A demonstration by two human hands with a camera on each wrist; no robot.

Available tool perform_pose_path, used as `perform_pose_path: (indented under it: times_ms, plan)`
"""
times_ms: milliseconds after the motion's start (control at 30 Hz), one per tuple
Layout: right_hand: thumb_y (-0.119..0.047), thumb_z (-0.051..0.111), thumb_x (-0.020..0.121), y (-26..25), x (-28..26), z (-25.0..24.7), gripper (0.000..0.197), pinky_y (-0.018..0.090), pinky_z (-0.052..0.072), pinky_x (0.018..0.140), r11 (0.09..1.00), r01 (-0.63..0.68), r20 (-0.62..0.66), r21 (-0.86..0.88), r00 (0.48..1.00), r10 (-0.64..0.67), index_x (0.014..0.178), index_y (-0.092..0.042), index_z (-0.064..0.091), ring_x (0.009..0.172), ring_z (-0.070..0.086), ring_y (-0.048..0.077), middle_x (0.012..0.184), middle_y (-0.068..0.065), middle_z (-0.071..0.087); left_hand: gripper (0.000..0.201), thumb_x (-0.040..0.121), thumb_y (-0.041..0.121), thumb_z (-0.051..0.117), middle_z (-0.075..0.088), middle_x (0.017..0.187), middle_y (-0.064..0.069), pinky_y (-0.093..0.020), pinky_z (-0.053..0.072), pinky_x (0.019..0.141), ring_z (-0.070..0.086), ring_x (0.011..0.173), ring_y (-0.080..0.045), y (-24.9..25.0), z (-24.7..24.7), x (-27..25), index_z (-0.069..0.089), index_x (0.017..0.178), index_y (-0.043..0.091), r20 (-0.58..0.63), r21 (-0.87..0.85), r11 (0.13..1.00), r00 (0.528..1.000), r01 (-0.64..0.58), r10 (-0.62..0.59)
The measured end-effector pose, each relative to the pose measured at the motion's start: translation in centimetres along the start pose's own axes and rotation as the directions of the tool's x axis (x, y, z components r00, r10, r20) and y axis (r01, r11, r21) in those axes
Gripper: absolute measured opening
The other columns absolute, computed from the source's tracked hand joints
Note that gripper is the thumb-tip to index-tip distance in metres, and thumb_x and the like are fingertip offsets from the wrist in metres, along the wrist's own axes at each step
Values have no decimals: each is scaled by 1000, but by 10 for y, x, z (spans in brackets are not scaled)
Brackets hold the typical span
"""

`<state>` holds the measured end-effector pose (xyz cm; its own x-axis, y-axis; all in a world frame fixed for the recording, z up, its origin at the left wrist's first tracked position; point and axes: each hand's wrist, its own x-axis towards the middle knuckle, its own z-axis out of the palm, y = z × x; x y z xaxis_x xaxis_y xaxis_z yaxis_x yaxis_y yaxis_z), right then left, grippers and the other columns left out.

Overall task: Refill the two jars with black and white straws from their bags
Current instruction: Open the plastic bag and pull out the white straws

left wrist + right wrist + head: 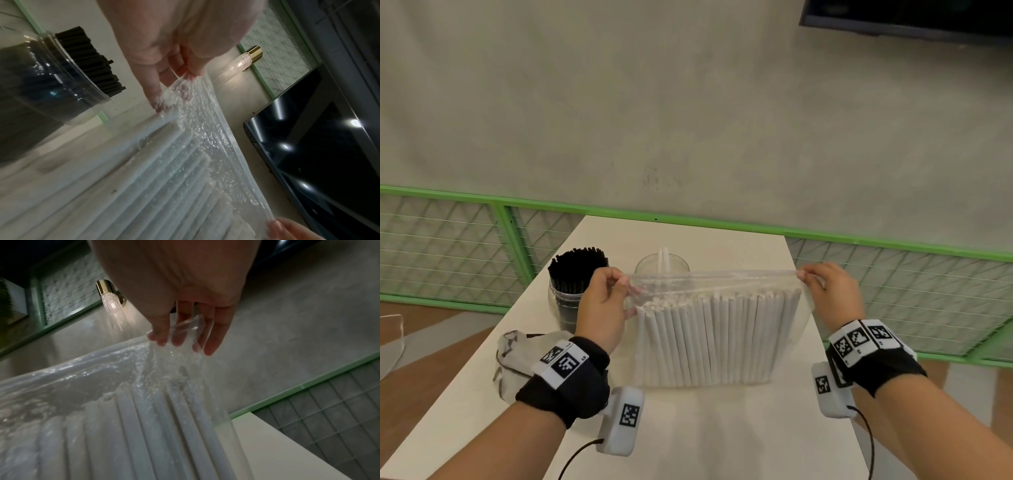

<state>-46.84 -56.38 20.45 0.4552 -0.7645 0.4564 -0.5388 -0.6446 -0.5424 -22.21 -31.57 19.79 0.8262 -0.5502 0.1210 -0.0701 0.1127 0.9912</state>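
A clear plastic bag (pixel 715 284) packed with white straws (pixel 709 335) stands upright on the white table (pixel 705 438). My left hand (pixel 604 301) pinches the bag's top left corner (pixel 180 84). My right hand (pixel 828 294) pinches the top right corner (pixel 189 327). The bag's top edge is stretched taut between them. Behind the bag on the left stands a clear jar (pixel 566 301) full of black straws (pixel 90 60). A second clear jar (pixel 661 265), behind the bag's middle, holds only a couple of white straws.
A crumpled, empty-looking plastic bag (pixel 517 356) lies on the table by my left wrist. A green-framed mesh railing (pixel 893 274) runs behind the table. A lit wall lamp (pixel 244 60) and a dark screen (pixel 320 146) hang on the wall.
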Motion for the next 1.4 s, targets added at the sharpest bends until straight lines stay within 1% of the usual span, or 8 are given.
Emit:
perform_pose_path:
  times_ms: [200,300,400,533,700,967,1167,1400]
  plan:
    - [-12,58,92,5,-4,-4,13,17,53,68,995,-51,44,85,998,47,93,-6,70,80,64,26,90,3,62,19,97,10,42,58,86,-2,-30,52,64,62,85,-16,-1,-1,14,48,84,23,-31,60,998,1000,-2,4]
    - [-11,58,93,3,-7,-3,14,18,53,69,988,-88,64,124,995,81,95,-5,69,80,66,27,92,10,65,12,94,10,47,61,96,-2,-43,50,88,59,95,-21,-4,-4,18,52,93,20,-24,334,936,992,-111,127]
    - [-14,57,93,0,-5,-3,14,40,55,78,992,-92,62,84,994,87,95,-7,69,80,65,27,90,11,66,37,82,7,60,51,124,-4,-36,31,106,45,118,-23,1,1,11,51,116,16,253,697,534,862,-478,440]
    - [-15,56,94,-5,-3,-5,15,38,49,78,999,-47,73,18,996,46,92,-8,69,81,62,25,84,4,64,49,68,23,75,62,109,5,-58,33,102,57,103,-24,0,12,7,55,112,29,510,803,131,784,-582,354]
    - [-12,61,90,-5,-4,-8,11,21,30,68,999,23,56,-48,998,-21,86,-5,69,77,52,17,79,-2,57,23,72,13,72,59,71,6,-49,41,91,58,69,-23,-1,13,23,54,78,24,463,823,172,815,-541,348]
    - [-11,62,88,-3,0,-7,24,33,39,88,979,55,68,-199,997,-42,111,-6,65,105,54,34,112,13,61,9,86,8,57,57,98,-3,-30,37,64,55,81,-29,-1,13,38,60,91,15,467,751,362,832,-552,299]
    - [-32,78,70,-52,-16,31,58,47,41,93,787,532,304,-314,841,-447,123,-26,55,119,49,26,122,-4,60,29,72,-16,54,57,95,-4,-31,45,65,57,78,-26,-12,19,38,62,75,11,468,675,489,833,-553,296]
    - [-16,85,56,-49,-3,47,26,38,29,83,711,508,229,-486,859,-457,72,-25,66,75,61,22,71,-9,62,22,71,23,67,43,116,3,-32,41,89,44,106,-19,-22,14,24,50,86,23,509,705,494,848,-509,147]
